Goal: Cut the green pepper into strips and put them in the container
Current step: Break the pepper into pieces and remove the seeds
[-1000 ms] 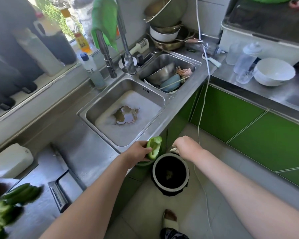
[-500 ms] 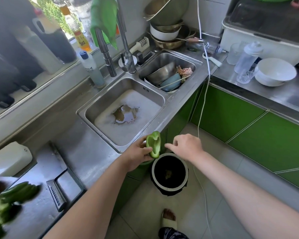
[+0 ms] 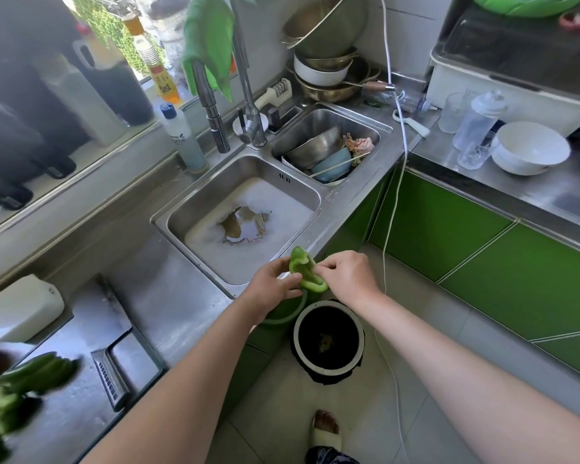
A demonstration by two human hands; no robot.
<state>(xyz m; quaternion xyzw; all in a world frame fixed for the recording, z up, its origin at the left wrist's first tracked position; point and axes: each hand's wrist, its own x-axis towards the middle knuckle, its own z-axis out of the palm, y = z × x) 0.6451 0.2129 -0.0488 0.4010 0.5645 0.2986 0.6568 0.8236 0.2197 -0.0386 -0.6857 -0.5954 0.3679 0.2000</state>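
A hollowed piece of green pepper [image 3: 304, 272] is held in the air at the counter's front edge, above and just behind a round black bin [image 3: 329, 336] on the floor. My left hand [image 3: 271, 287] grips it from the left with curled fingers. My right hand [image 3: 347, 275] pinches its inside from the right with fingertips. More green peppers [image 3: 31, 371] lie blurred on the counter at the far left. No cutting container is identifiable.
A steel double sink [image 3: 248, 226] holds murky water on the left and stacked bowls [image 3: 322, 155] on the right. A tap [image 3: 248, 95], soap bottle [image 3: 183, 139] and white bowl [image 3: 529, 152] stand around. A white cable [image 3: 395, 195] hangs beside green cabinets [image 3: 449, 229]. My slippered foot [image 3: 325, 430] is on the floor.
My left hand raised the pepper piece from the bin's rim toward the sink edge. My right hand moved left from above the bin and now pinches the pepper.
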